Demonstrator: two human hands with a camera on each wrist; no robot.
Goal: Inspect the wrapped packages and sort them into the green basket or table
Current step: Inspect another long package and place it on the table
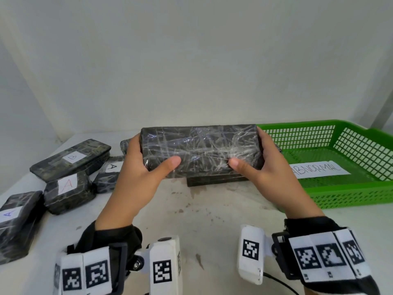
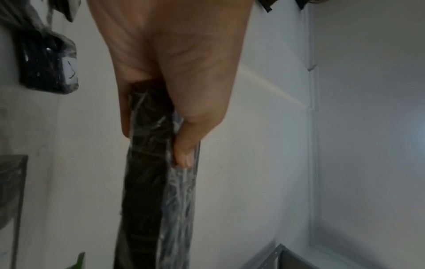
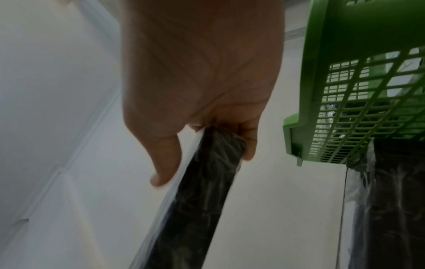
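Observation:
I hold a long black package [image 1: 200, 150] wrapped in clear film, level and above the table, one hand at each end. My left hand [image 1: 148, 154] grips its left end, thumb on the near face and fingers behind. My right hand [image 1: 258, 154] grips the right end the same way. No label shows on the near face. The left wrist view shows the left hand [image 2: 154, 136] pinching the package [image 2: 147, 200] edge-on. In the right wrist view, the right hand [image 3: 204, 163] clasps the package [image 3: 195, 218]. The green basket [image 1: 350, 199] stands at the right.
A paper reading ABNORMAL [image 1: 319, 170] lies in the basket. Another dark package [image 1: 214, 180] lies on the table under the held one. At the left lie wrapped packages labelled B [image 1: 72, 158], A [image 1: 68, 188], A [image 1: 14, 220] and A [image 1: 110, 171]. A white wall stands behind.

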